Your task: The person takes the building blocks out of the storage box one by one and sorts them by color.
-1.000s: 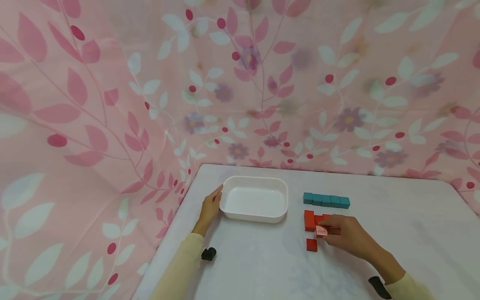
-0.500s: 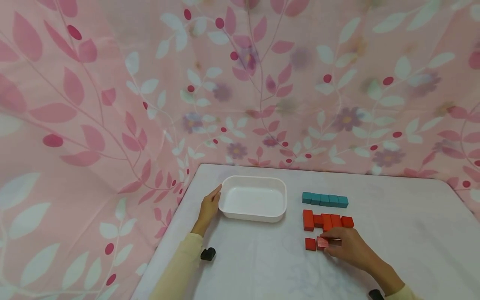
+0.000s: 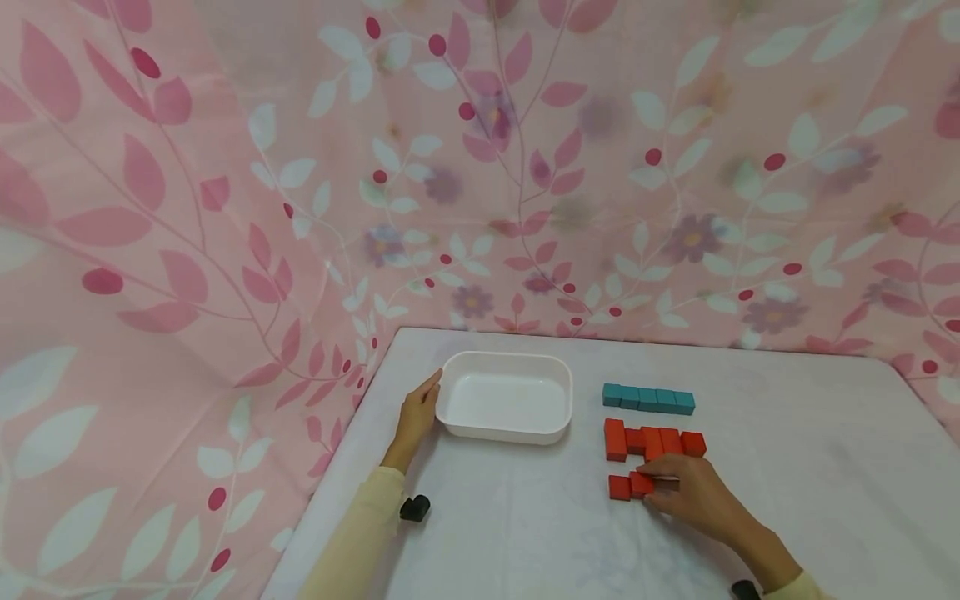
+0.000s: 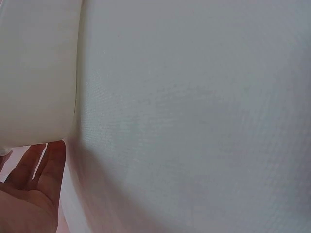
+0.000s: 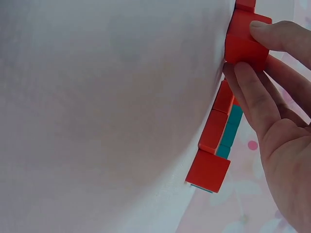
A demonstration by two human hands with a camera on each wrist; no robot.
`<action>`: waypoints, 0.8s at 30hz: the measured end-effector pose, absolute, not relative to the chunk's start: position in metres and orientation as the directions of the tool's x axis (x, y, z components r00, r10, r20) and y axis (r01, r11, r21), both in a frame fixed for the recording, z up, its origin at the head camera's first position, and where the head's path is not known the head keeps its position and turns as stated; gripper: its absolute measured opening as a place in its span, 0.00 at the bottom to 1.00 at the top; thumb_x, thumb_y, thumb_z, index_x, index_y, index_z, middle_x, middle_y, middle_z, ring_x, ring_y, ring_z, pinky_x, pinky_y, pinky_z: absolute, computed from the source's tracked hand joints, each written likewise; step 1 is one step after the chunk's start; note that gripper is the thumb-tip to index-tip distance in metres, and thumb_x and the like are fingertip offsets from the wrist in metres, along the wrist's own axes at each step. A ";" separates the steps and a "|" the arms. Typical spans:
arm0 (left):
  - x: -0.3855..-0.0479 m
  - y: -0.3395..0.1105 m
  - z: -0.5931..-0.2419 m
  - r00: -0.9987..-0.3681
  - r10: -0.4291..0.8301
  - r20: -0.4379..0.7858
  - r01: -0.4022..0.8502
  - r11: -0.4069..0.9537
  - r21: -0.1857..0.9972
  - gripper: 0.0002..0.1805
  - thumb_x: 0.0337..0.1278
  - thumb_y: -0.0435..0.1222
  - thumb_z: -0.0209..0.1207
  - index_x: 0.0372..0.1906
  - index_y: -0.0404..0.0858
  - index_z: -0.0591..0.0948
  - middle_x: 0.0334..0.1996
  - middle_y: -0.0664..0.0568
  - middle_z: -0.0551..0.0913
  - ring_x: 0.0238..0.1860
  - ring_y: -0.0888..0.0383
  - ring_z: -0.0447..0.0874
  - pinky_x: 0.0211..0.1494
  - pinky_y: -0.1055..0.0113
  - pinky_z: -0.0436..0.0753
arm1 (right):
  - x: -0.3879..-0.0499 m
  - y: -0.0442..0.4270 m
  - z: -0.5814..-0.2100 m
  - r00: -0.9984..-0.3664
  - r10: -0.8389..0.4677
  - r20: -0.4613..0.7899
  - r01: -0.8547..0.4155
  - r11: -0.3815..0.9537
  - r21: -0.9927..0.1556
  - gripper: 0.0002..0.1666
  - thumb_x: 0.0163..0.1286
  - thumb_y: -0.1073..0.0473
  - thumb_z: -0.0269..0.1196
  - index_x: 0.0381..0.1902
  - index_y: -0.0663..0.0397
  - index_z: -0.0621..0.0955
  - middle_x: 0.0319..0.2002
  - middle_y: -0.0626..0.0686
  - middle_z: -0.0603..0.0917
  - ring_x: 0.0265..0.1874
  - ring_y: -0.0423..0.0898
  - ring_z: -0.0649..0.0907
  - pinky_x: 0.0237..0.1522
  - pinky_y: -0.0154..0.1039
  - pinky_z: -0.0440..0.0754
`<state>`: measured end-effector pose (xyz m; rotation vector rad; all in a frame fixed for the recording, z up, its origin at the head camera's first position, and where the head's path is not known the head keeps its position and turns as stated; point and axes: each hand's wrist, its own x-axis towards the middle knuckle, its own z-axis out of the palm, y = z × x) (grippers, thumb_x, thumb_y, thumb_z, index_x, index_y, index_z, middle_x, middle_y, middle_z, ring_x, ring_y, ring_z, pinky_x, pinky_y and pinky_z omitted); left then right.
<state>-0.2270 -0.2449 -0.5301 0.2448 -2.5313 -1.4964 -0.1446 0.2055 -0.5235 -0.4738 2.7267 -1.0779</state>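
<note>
My right hand (image 3: 697, 496) pinches a red block (image 5: 247, 41) between thumb and fingertips. In the head view this block stands at the right of a lone red block (image 3: 619, 487), touching or nearly touching it. Just behind lies a row of several red blocks (image 3: 652, 442), partly covered by my fingers. My left hand (image 3: 416, 417) rests with fairly straight fingers against the left side of a white tray (image 3: 504, 434), whose inside shows no objects. In the left wrist view, the left hand (image 4: 36, 189) shows beyond the tray's corner, its fingertips partly hidden.
A row of several teal blocks (image 3: 648, 399) lies behind the red ones, right of the tray. White cloth covers the table (image 3: 525, 525). A pink floral curtain (image 3: 480, 167) hangs along the back and left edges.
My right hand has brought the red block from the red row toward me, beside the lone block. Its visible face was pale and is now plain red. The left hand stays at the tray.
</note>
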 end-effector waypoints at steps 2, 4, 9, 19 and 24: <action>-0.227 -0.245 -0.531 -0.969 -0.235 0.080 -0.042 0.474 0.880 0.21 0.74 0.40 0.50 0.68 0.45 0.73 0.67 0.49 0.71 0.70 0.48 0.63 0.72 0.52 0.61 | -0.144 0.205 -0.524 -0.939 -0.343 -0.041 -0.225 0.699 -0.679 0.26 0.48 0.60 0.78 0.48 0.52 0.86 0.42 0.46 0.86 0.44 0.46 0.83 0.41 0.41 0.86; -0.228 -0.244 -0.531 -0.970 -0.231 0.077 -0.042 0.469 0.882 0.21 0.74 0.40 0.50 0.68 0.45 0.73 0.67 0.49 0.71 0.70 0.49 0.63 0.72 0.52 0.61 | -0.144 0.204 -0.524 -0.941 -0.334 -0.044 -0.220 0.707 -0.672 0.27 0.47 0.59 0.79 0.48 0.51 0.86 0.42 0.45 0.86 0.44 0.45 0.83 0.41 0.41 0.86; -0.231 -0.242 -0.532 -0.971 -0.225 0.082 -0.036 0.478 0.878 0.21 0.74 0.41 0.50 0.68 0.46 0.74 0.67 0.50 0.71 0.70 0.50 0.64 0.72 0.53 0.62 | -0.144 0.205 -0.521 -0.943 -0.326 -0.066 -0.206 0.728 -0.653 0.32 0.44 0.56 0.80 0.50 0.51 0.85 0.43 0.44 0.84 0.43 0.44 0.82 0.40 0.40 0.86; -0.226 -0.253 -0.529 -0.976 -0.193 0.104 -0.021 0.555 0.831 0.23 0.73 0.40 0.52 0.69 0.53 0.71 0.64 0.49 0.75 0.62 0.48 0.74 0.62 0.52 0.75 | -0.158 0.228 -0.484 -0.893 -0.352 0.283 -0.446 0.784 -0.432 0.32 0.54 0.51 0.76 0.55 0.56 0.81 0.51 0.58 0.82 0.49 0.57 0.80 0.40 0.53 0.85; -0.221 -0.261 -0.524 -0.967 -0.109 0.232 0.088 0.708 0.700 0.26 0.72 0.41 0.52 0.72 0.51 0.67 0.64 0.48 0.75 0.57 0.47 0.79 0.57 0.49 0.78 | -0.174 0.238 -0.468 -0.806 -0.334 0.489 -0.469 0.863 -0.185 0.52 0.50 0.47 0.75 0.70 0.56 0.68 0.66 0.65 0.67 0.61 0.64 0.68 0.42 0.63 0.81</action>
